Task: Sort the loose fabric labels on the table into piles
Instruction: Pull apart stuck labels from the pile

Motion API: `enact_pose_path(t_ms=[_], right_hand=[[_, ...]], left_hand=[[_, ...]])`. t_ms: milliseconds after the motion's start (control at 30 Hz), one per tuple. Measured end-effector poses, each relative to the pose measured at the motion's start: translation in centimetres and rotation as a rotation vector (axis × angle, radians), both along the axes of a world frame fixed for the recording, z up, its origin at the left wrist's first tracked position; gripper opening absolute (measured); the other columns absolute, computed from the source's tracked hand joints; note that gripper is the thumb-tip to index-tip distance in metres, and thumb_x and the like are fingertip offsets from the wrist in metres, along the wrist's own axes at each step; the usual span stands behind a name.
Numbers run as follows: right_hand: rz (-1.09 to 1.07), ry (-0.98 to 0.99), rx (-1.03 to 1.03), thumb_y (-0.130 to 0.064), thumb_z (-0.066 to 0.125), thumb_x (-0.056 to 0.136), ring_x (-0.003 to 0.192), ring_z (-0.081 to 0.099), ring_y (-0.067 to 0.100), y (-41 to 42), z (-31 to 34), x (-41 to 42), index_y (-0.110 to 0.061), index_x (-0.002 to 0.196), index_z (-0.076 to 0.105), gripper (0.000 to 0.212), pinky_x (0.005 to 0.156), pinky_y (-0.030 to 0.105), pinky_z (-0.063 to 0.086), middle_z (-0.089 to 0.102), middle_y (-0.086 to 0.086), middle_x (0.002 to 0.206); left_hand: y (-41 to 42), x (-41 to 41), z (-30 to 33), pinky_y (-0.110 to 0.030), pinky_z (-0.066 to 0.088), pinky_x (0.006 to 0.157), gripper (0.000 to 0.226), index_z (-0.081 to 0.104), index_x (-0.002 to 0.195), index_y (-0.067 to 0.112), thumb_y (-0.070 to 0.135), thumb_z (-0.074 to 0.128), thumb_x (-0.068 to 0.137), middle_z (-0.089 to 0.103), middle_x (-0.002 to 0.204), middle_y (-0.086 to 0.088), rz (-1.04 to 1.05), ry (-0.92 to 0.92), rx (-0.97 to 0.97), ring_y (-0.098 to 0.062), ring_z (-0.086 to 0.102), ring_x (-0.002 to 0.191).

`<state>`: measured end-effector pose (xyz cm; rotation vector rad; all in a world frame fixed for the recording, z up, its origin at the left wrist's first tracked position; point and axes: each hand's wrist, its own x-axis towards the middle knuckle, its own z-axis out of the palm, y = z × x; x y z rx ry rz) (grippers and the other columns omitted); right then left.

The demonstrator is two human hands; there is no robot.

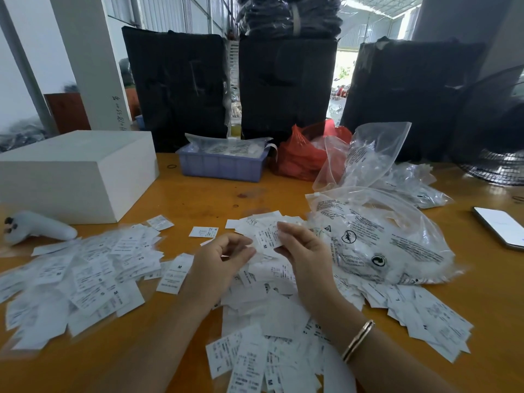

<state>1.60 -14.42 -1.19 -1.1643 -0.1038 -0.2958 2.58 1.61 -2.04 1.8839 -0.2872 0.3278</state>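
**Labels half-sorted, 1 in hand**

Printed labels [255,361] lie heaped closest to the viewer, a loose central mound running up between both forearms, with size letters such as M, L and SX legible on some. From that mound the right hand [300,251] has lifted a few labels [268,236], pinched between thumb and curled fingertips, an M showing on the front one. Just beside it, the left hand [224,259] hovers with fingers loosely curled and narrow, thumb near the same labels; whether it actually touches them I cannot tell.

Out to the left spreads a broader pile [85,273], and another scatter [425,316] sits to the right, under the edge of a clear printed bag [380,245]. All of it rests on an orange table [204,194].

Risks, as I judge them: the piles run close together at their edges, so a dropped label could land across 2 groups and blur the sort. Thin labels cling, so 2 sizes may go down as 1. A sweeping forearm could also drag the central mound sideways.
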Motion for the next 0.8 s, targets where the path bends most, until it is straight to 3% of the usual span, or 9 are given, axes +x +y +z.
enact_pose_path(t_ms=[133, 200, 433, 667, 800], right_hand=[[-0.068, -0.024, -0.09, 0.002, 0.06, 0.087, 0.069, 0.065, 0.007, 0.21, -0.05, -0.12, -0.019, 0.111, 0.062, 0.031, 0.068, 0.019, 0.054, 0.065, -0.006, 0.063], [-0.073, -0.04, -0.087, 0.001, 0.06, 0.088, 0.07, 0.066, 0.007, 0.13, -0.1, -0.11, -0.024, 0.114, 0.058, 0.036, 0.07, 0.02, 0.054, 0.064, -0.007, 0.062], [-0.057, -0.069, -0.183, 0.002, 0.06, 0.087, 0.072, 0.067, 0.008, 0.19, -0.4, 0.07, -0.016, 0.1, 0.059, 0.022, 0.07, 0.024, 0.056, 0.068, -0.007, 0.07], [-0.103, -0.137, -0.445, 0.001, 0.062, 0.087, 0.082, 0.067, 0.01, 0.02, -0.74, -0.01, -0.027, 0.091, 0.061, 0.028, 0.075, 0.025, 0.055, 0.069, -0.006, 0.085], [-0.151, -0.146, -0.35, 0.001, 0.06, 0.088, 0.069, 0.063, 0.004, -0.14, -0.62, 0.13, -0.021, 0.09, 0.058, 0.022, 0.069, 0.025, 0.056, 0.066, -0.013, 0.073]], left_hand=[[-0.07, -0.07, -0.14, -0.003, 0.045, 0.064, 0.012, 0.065, 0.083, 0.041, 0.032, 0.072, 0.079, 0.066, 0.082, 0.026, 0.018, -0.07, 0.031, 0.01, 0.06, 0.083], [-0.11, -0.09, -0.14, -0.003, 0.044, 0.063, 0.012, 0.064, 0.083, 0.041, 0.032, 0.072, 0.079, 0.066, 0.084, 0.024, 0.026, -0.084, 0.043, 0.01, 0.06, 0.082], [-0.04, -0.09, -0.26, -0.002, 0.044, 0.064, 0.016, 0.061, 0.083, 0.045, 0.032, 0.071, 0.081, 0.064, 0.084, 0.028, 0.046, -0.109, 0.065, 0.015, 0.057, 0.085], [0.11, -0.12, 0.15, -0.002, 0.044, 0.063, 0.01, 0.062, 0.085, 0.041, 0.031, 0.065, 0.085, 0.064, 0.082, 0.038, 0.017, -0.1, 0.021, 0.017, 0.059, 0.083], [-0.01, -0.3, 0.29, 0.0, 0.042, 0.063, 0.007, 0.064, 0.085, 0.036, 0.03, 0.067, 0.083, 0.069, 0.079, 0.027, -0.011, -0.08, -0.009, 0.011, 0.063, 0.08]])
